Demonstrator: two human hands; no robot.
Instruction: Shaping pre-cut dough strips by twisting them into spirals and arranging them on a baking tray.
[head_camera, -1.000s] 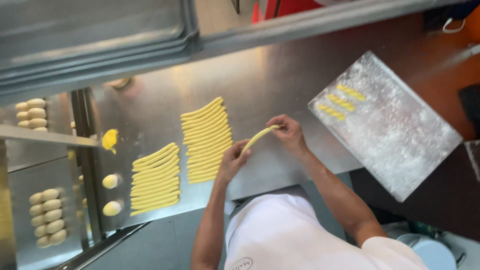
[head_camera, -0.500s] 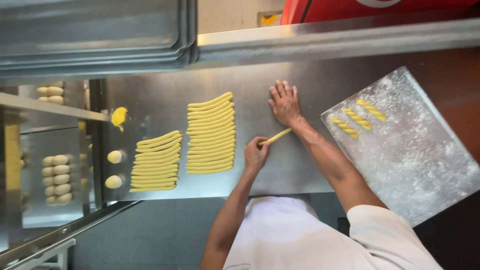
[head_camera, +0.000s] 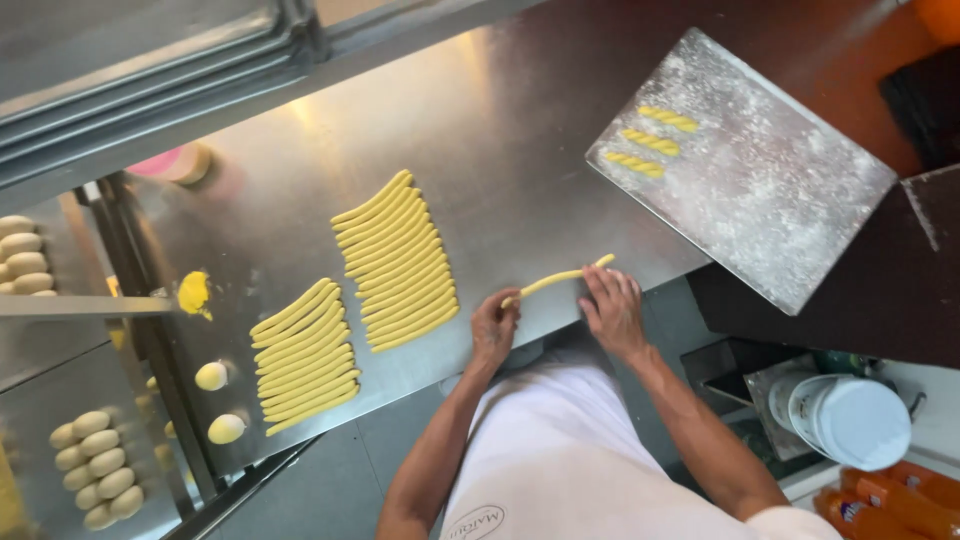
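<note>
On the steel table (head_camera: 520, 130), both hands, left hand (head_camera: 495, 328) and right hand (head_camera: 612, 310), press a dough rope (head_camera: 556, 281).

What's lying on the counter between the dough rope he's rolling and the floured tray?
Nothing: in the head view, the steel counter is bare between the dough rope and the floured tray.

The person wore a white short-sleeved cotton shirt (head_camera: 560, 450) with a small oval outlined emblem (head_camera: 476, 522) near its lower edge; both forearms were bare, and neither wrist carried anything
</note>
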